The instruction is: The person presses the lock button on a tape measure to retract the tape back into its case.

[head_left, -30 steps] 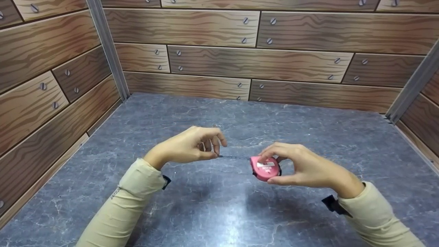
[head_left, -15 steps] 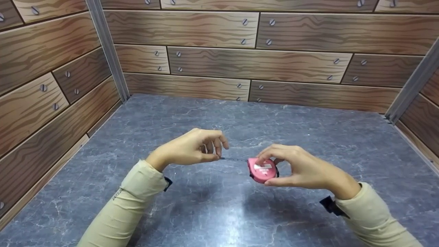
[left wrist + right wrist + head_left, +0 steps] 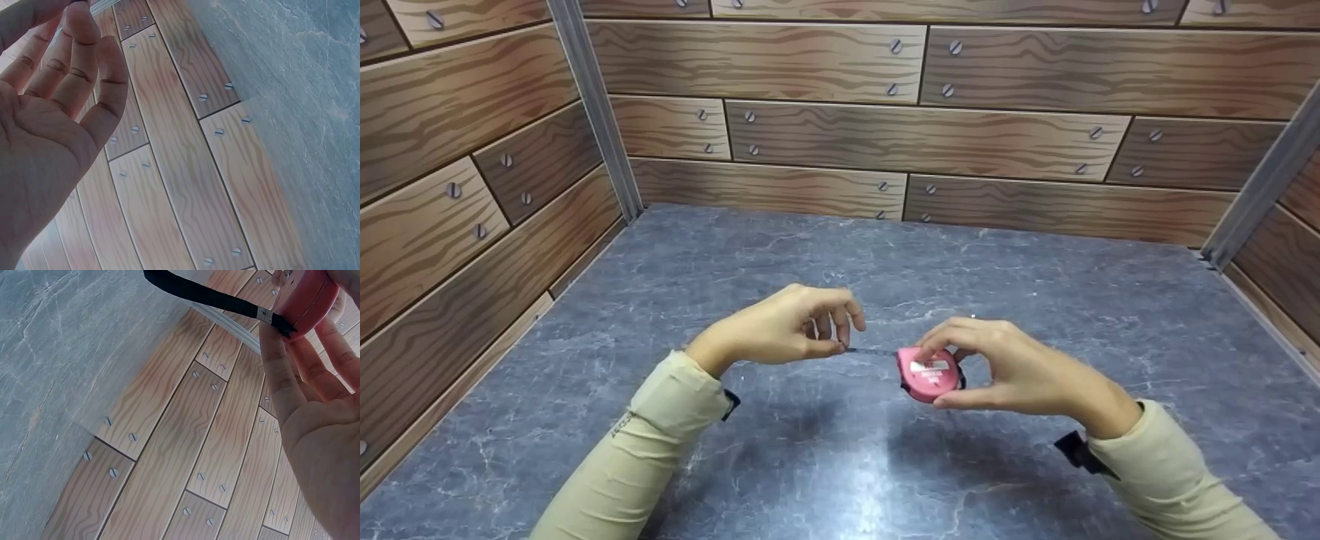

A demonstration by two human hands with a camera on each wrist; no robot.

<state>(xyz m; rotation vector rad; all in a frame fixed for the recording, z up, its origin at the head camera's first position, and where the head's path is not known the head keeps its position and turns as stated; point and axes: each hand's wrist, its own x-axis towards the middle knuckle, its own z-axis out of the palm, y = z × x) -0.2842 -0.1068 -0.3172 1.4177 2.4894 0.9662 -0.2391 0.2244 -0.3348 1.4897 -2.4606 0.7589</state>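
A pink tape measure (image 3: 928,376) is held above the table by my right hand (image 3: 1020,367), thumb at its near edge and fingers on its far side. From the case a short dark length of blade (image 3: 874,352) runs left to my left hand (image 3: 776,326). Thumb and index finger pinch the blade's end there, while the other fingers curl loosely. In the right wrist view, a black wrist strap (image 3: 202,292) hangs from the tape measure (image 3: 308,304). The left wrist view shows the palm of my left hand (image 3: 45,124); the pinched tip is mostly cut off at the top.
The grey marbled tabletop (image 3: 825,255) lies under both hands. Wood-plank-patterned panels (image 3: 817,67) stand at the back and both sides, with grey metal posts (image 3: 596,105) at the corners.
My hands have drawn slightly closer together: the left moved right, and the right moved left with the tape measure. The visible blade between them is shorter.
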